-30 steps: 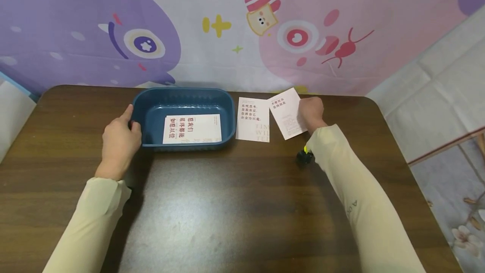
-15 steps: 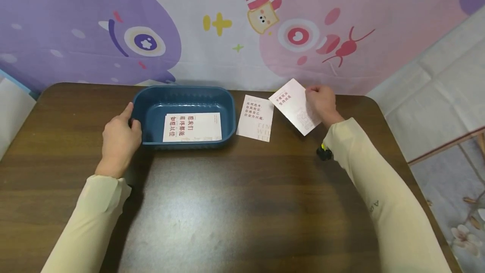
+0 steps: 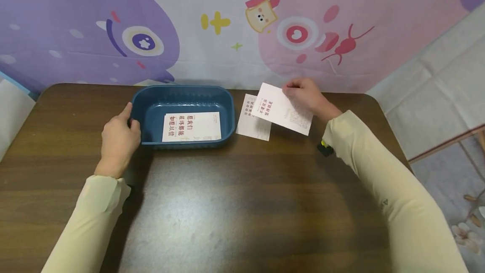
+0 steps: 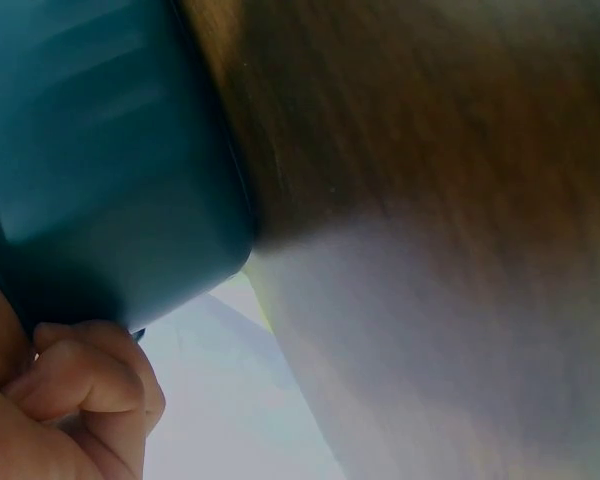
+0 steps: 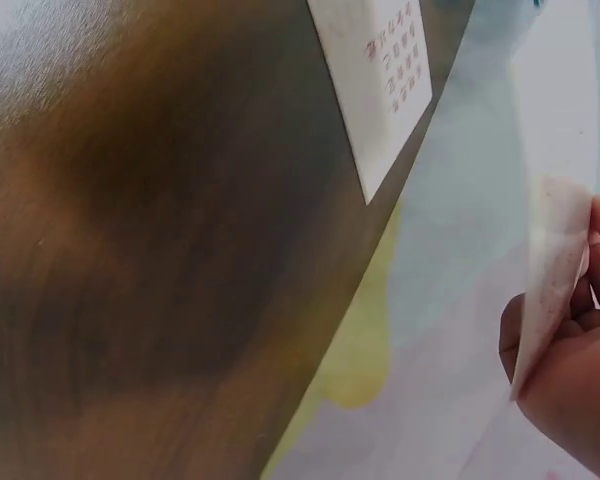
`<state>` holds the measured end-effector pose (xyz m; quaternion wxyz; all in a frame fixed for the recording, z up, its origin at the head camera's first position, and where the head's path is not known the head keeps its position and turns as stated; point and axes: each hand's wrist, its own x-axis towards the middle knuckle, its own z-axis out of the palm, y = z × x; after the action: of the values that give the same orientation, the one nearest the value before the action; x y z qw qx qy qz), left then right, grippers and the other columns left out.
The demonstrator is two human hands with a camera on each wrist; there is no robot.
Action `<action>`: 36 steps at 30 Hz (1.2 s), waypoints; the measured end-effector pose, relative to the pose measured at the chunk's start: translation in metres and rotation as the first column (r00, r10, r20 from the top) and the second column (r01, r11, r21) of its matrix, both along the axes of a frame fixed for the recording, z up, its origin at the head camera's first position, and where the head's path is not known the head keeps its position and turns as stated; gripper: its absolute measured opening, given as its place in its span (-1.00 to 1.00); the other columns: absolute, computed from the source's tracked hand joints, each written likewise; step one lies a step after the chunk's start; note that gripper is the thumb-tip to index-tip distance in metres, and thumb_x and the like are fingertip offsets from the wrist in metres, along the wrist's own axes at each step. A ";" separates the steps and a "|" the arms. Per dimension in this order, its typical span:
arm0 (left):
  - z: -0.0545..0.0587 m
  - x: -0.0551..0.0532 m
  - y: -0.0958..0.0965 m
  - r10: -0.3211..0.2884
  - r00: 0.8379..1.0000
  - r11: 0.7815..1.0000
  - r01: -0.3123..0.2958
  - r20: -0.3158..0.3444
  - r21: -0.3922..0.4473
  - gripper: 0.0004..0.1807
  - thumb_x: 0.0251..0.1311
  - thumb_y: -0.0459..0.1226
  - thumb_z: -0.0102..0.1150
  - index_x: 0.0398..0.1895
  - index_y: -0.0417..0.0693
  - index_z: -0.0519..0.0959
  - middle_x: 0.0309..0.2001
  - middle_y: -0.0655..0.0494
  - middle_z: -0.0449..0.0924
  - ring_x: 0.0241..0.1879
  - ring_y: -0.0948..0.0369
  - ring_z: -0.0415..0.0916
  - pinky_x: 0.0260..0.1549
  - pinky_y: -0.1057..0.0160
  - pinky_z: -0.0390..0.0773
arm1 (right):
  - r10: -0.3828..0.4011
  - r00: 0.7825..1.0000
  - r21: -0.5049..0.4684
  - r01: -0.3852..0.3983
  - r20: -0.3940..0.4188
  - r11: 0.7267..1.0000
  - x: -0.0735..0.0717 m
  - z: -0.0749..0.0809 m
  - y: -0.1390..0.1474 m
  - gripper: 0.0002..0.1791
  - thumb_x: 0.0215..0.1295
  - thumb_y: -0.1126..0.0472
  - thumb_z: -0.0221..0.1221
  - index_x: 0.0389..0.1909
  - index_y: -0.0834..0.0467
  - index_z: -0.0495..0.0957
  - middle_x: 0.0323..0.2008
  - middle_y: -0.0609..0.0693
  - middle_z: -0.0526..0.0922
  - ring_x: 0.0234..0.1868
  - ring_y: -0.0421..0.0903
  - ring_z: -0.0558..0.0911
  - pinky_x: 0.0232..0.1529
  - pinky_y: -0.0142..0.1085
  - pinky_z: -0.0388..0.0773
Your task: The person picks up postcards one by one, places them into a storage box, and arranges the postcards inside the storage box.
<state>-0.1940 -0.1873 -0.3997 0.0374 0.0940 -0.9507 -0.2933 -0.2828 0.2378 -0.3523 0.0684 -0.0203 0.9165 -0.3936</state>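
My left hand [image 3: 119,140] holds the left end of a dark blue plastic basin [image 3: 183,89], thumb at the rim; in the left wrist view curled fingers [image 4: 100,375] lie against its end wall. Inside the basin lies a small stack of white cards with red Chinese print [image 3: 193,127]. My right hand [image 3: 305,96] pinches a printed card [image 3: 278,108] by its edge, raised and tilted above the table. That card partly covers another card [image 3: 251,129], which lies flat to the right of the basin. In the right wrist view the held card [image 5: 555,270] shows nearly edge-on between thumb and fingers.
The dark brown wooden table [image 3: 235,210] has rounded back corners. A cloth backdrop [image 3: 223,62] with cartoon animals hangs right behind it. Pale tile-patterned covering [image 3: 439,92] stands beyond the right edge. Part of a black device [image 3: 325,148] shows below the right cuff.
My right hand has lifted the card off the table, then carried it left over the flat card, turning it. The flat card has tilted slightly. Left hand and basin stay put.
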 end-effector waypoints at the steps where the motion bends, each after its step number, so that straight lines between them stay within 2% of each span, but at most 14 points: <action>1: 0.000 0.000 0.000 0.001 1.000 1.000 -0.001 -0.001 -0.001 -0.42 0.31 -0.29 -0.27 0.42 -0.16 0.10 0.21 -0.45 0.30 -0.29 -0.13 0.31 -0.37 0.00 0.32 | 0.017 1.000 0.001 -0.017 0.007 1.000 0.001 0.001 -0.003 -0.68 0.32 0.18 0.05 -0.09 0.33 0.57 -0.14 0.21 0.59 -0.19 -0.07 0.45 -0.15 -0.32 0.35; 9: 0.000 0.000 -0.001 -0.002 1.000 1.000 0.002 -0.001 -0.006 -0.42 0.30 -0.29 -0.26 0.42 -0.16 0.10 0.21 -0.44 0.31 -0.38 -0.08 0.30 -0.50 0.13 0.25 | 0.136 0.990 0.005 -0.136 0.047 0.991 0.006 0.012 -0.023 -0.67 0.32 0.16 0.05 -0.03 0.28 0.55 -0.05 0.19 0.58 -0.06 -0.01 0.49 0.05 -0.20 0.37; 21: -0.001 -0.001 -0.001 0.000 1.000 1.000 0.000 0.013 0.001 -0.42 0.31 -0.28 -0.28 0.42 -0.14 0.09 0.23 -0.42 0.29 -0.37 -0.08 0.30 -0.49 0.14 0.25 | 0.255 0.966 -0.021 -0.254 0.036 0.967 0.011 0.018 -0.052 -0.72 0.31 0.19 0.06 -0.10 0.26 0.60 -0.11 0.13 0.59 -0.14 -0.05 0.45 -0.03 -0.26 0.36; 29: -0.002 -0.001 -0.001 0.000 1.000 1.000 0.000 0.015 0.000 -0.42 0.32 -0.28 -0.27 0.42 -0.14 0.08 0.23 -0.43 0.30 -0.33 -0.09 0.30 -0.46 0.11 0.28 | 0.313 0.949 0.012 -0.314 0.027 0.949 0.007 0.022 -0.071 -0.74 0.31 0.18 0.05 -0.13 0.21 0.62 -0.16 0.08 0.60 -0.14 -0.05 0.44 0.00 -0.26 0.32; 36: -0.001 0.000 -0.002 -0.003 1.000 1.000 0.003 0.005 0.003 -0.42 0.31 -0.28 -0.27 0.42 -0.15 0.09 0.22 -0.43 0.31 -0.36 -0.08 0.30 -0.47 0.12 0.27 | 0.355 0.935 -0.006 -0.355 -0.001 0.935 0.003 0.024 -0.083 -0.75 0.31 0.20 0.05 -0.17 0.23 0.62 -0.16 0.08 0.61 -0.18 -0.07 0.45 -0.05 -0.30 0.32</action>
<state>-0.1943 -0.1890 -0.4009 0.0344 0.0934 -0.9504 -0.2946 -0.2798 0.1551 -0.3282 0.1383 -0.1858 0.8965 -0.3777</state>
